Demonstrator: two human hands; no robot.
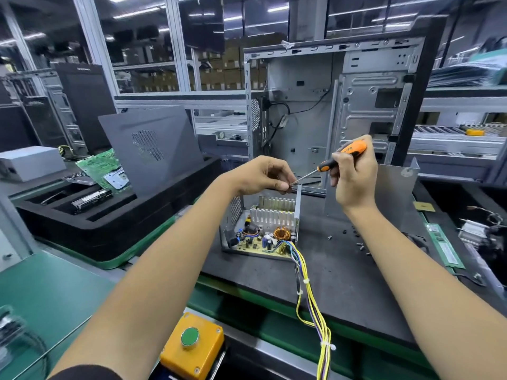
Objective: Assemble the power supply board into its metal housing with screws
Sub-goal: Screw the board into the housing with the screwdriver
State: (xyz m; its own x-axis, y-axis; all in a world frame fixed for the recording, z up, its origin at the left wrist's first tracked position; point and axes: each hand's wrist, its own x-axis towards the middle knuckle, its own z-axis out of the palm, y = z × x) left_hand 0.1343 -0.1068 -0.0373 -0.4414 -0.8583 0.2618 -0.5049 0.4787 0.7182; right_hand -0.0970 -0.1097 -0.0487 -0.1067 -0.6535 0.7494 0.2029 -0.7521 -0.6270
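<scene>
The power supply board [260, 241] lies inside its open metal housing [229, 237] on a dark foam mat, with finned heat sinks and a copper coil on it. A bundle of yellow and black wires [310, 292] trails from it toward me. My right hand [354, 174] grips an orange-and-black screwdriver [340, 157] above the housing, its shaft slanting down to the left. My left hand [263, 175] pinches a small screw [288, 185] at the screwdriver's tip. Several loose screws [359, 244] lie on the mat to the right of the housing.
An open computer case [343, 105] stands behind the housing, and a bent metal cover [384, 193] leans at right. A black foam tray [96, 212] with a grey side panel and green boards sits at left. A yellow box with a green button [192, 344] is near me.
</scene>
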